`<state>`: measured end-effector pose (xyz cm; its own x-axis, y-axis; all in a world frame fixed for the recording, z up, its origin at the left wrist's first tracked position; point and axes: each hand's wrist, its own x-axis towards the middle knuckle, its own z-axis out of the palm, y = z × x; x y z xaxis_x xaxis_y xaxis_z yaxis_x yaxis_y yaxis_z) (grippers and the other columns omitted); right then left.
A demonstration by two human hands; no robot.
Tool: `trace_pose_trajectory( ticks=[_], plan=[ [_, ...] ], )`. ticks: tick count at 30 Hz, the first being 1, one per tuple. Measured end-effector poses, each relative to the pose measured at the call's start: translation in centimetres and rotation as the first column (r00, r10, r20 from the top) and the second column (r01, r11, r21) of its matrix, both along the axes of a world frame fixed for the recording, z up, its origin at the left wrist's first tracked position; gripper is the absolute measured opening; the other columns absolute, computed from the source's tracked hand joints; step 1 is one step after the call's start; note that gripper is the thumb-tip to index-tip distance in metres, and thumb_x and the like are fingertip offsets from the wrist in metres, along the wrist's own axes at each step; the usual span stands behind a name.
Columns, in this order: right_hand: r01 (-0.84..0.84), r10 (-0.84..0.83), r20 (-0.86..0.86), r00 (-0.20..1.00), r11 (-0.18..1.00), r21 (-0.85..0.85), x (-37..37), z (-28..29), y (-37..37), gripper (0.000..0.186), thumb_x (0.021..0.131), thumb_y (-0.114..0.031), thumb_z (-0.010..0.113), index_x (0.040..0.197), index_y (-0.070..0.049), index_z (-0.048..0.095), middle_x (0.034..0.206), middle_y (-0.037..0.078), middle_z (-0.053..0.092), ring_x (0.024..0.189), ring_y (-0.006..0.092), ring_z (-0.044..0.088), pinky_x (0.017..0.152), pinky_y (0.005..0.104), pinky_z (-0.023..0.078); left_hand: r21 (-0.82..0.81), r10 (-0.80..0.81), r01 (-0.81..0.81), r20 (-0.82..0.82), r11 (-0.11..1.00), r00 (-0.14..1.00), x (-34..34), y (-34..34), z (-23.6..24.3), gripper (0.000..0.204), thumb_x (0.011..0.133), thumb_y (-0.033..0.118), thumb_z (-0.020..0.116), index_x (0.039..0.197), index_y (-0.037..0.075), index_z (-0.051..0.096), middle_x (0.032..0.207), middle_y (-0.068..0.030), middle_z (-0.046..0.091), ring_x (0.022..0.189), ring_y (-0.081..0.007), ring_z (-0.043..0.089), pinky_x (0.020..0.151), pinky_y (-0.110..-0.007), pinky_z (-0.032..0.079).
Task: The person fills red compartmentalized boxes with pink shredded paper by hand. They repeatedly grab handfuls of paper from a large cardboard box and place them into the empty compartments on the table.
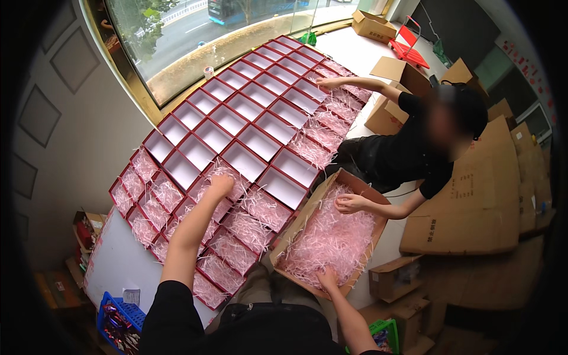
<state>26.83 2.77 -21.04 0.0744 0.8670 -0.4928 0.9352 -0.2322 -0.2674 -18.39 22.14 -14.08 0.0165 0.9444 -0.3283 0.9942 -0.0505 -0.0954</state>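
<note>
While left hand (222, 185) at red box (245, 176), right hand (327, 278) amid pink shreds (325, 242) in carton (365, 186), each grip unclear.

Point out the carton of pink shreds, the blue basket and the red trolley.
Carton of pink shreds (363, 186): head view, inner far wall.
Blue basket (132, 312): head view, perforated side.
Red trolley (410, 55): head view, flat deck.

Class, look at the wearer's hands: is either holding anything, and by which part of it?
It cannot be told: the left hand is at pink paper shreds among red-rimmed boxes; the right hand dips into the carton's shreds.
</note>
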Motion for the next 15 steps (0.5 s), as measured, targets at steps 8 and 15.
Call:
trace_pose_trajectory(
  ticks=[8, 15],
  plan=[
    [0.363, -0.890, -0.337, -0.308, 0.218, -0.906, -4.5, -7.6, 2.1, 0.040, 0.073, -0.027, 0.058, 0.107, -0.016, 0.041, 0.111, 0.006, 0.040, 0.097, 0.0219, 0.039, 0.071, 0.0413, 0.039, 0.561, 0.083, -0.211, 0.245, 0.801, 0.966, 5.8, -6.2, 8.5, 0.026, 0.069, 0.007, 0.047, 0.094, 0.010, 0.052, 0.089, -0.0103, 0.054, 0.082, -0.0238, 0.054, 0.091, -0.054, 0.019],
    [0.510, -0.786, -0.514, -0.343, 0.304, -0.805, -2.1, -5.2, 6.6, 0.022, 0.079, -0.032, 0.050, 0.083, -0.012, 0.042, 0.064, 0.003, 0.044, 0.044, 0.0113, 0.035, 0.032, 0.0229, 0.027, 0.292, 0.017, -0.190, 0.508, 0.937, 0.861, 10.4, -15.2, 11.0, 0.023, 0.072, 0.012, 0.049, 0.095, 0.013, 0.052, 0.085, -0.0043, 0.056, 0.080, -0.0186, 0.054, 0.091, -0.051, 0.021]
  ],
)
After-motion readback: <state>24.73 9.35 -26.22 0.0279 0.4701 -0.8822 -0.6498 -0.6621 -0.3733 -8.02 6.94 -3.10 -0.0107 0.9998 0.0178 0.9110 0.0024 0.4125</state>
